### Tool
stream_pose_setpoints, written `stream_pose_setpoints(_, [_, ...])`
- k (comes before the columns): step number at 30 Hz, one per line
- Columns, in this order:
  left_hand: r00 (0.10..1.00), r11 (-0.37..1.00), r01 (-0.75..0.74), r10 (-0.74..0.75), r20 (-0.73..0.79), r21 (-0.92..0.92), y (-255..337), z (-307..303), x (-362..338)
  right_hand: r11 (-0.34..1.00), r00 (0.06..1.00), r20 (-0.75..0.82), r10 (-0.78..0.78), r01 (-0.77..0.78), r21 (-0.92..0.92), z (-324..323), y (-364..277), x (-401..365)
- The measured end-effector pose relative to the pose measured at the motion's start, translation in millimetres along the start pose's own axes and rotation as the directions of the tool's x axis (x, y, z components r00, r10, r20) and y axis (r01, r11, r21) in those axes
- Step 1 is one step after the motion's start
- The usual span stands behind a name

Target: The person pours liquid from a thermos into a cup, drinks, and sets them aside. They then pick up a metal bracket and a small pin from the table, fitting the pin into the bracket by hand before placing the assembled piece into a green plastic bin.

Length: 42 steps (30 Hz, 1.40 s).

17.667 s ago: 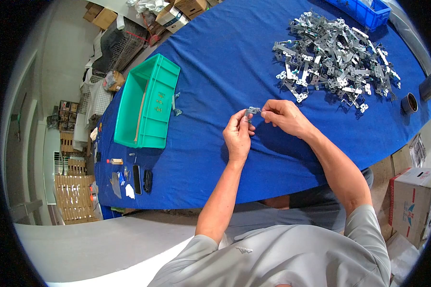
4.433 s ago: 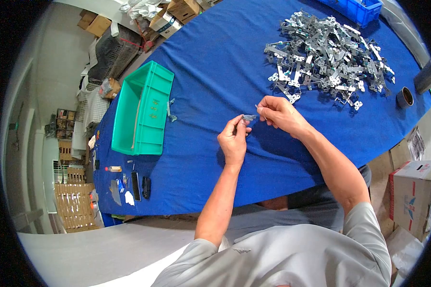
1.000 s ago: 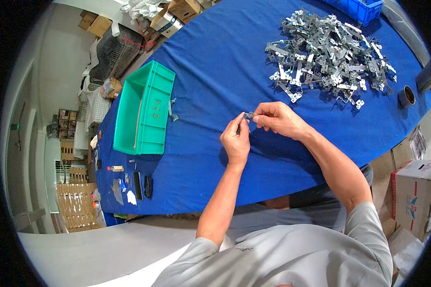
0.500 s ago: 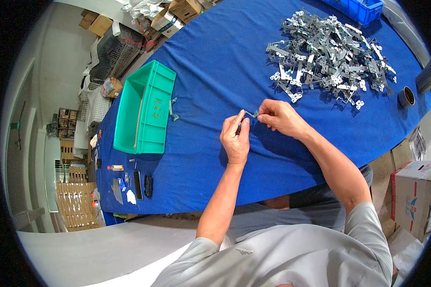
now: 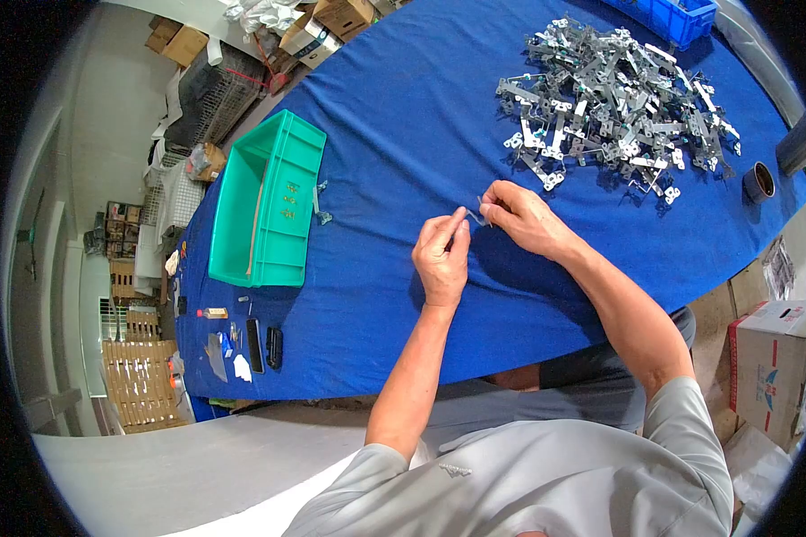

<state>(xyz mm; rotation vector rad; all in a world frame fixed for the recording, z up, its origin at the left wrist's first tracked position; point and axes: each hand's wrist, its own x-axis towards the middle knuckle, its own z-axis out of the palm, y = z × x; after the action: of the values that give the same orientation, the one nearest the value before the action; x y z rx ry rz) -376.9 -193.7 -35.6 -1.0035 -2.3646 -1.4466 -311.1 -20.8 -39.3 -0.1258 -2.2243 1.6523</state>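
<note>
Between my two hands, over the blue cloth, is a small metal bracket (image 5: pixel 475 217), thin and grey. My left hand (image 5: pixel 441 257) pinches one end of it between thumb and index finger. My right hand (image 5: pixel 521 217) has its fingertips closed together at the other end; whether they grip the bracket itself or a thin part on it is too small to tell. A large heap of similar metal brackets (image 5: pixel 613 107) lies beyond my right hand. Another bracket (image 5: pixel 321 204) rests beside the green bin, left of my hands.
A green plastic bin (image 5: pixel 297 215) stands on the blue-clothed table (image 5: pixel 394 107) at left. Near it lie a small bottle (image 5: pixel 212 313) and black tools (image 5: pixel 274 347). A blue crate (image 5: pixel 690 25) and a dark round cup (image 5: pixel 759 183) are at right. A carton (image 5: pixel 770 358) sits on the floor.
My right hand has shifted slightly and its fingers have moved at the bracket, which now sits at a different angle. My left hand keeps its pinch. The view has turned a little.
</note>
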Motion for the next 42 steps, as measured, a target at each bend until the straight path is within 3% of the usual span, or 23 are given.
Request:
stream_pose_setpoints(2, [0.994, 0.995, -0.105, 0.105, 0.011, -0.001, -8, 3, -1, 1.000, 1.000, -0.024, 0.002, -0.002, 0.000, -1, 0, 1])
stream_pose_setpoints(3, [0.998, 0.999, -0.054, 0.054, 0.018, -0.006, -5, 2, -1, 1.000, 0.999, -0.037, 0.003, -0.003, 0.000, -3, -3, 1])
stream_pose_setpoints(6, [0.998, 0.998, 0.053, -0.053, 0.017, -0.023, 1, 1, 1, 0.951, 0.976, 0.059, 0.209, -0.217, 0.221, -10, -11, 2])
stream_pose_setpoints(10, [0.998, 0.996, 0.065, -0.066, 0.001, -0.054, -6, 0, 1, 0.831, 0.973, 0.026, 0.229, -0.209, 0.516, -8, -9, 4])
stream_pose_setpoints(14, [0.983, 0.981, 0.173, -0.177, -0.043, -0.085, -20, 1, -2, 0.864, 0.962, 0.143, 0.231, -0.271, 0.425, -9, -9, 2])
stream_pose_setpoints(17, [0.985, 0.983, 0.160, -0.166, -0.057, -0.095, -20, 1, -2, 0.919, 0.931, 0.283, 0.230, -0.303, 0.252, -10, -14, 1])
stream_pose_setpoints(27, [0.990, 0.985, 0.134, -0.139, -0.040, -0.108, -7, -1, 0, 0.967, 0.972, 0.201, 0.120, -0.160, 0.198, -5, -8, 0])
stream_pose_setpoints(30, [0.989, 0.981, 0.142, -0.146, -0.019, -0.134, -1, -2, 0, 0.993, 0.984, 0.135, 0.112, -0.108, -0.037, -11, -5, 2])
stream_pose_setpoints(36, [0.992, 0.986, 0.121, -0.125, -0.023, -0.117, -7, 0, -1, 1.000, 0.998, 0.059, 0.021, -0.021, -0.004, -6, -5, -1])
stream_pose_setpoints(42, [0.995, 0.993, 0.096, -0.095, 0.019, -0.063, -2, -1, -2, 0.950, 0.963, 0.172, 0.209, -0.242, 0.199, -9, -14, -1])
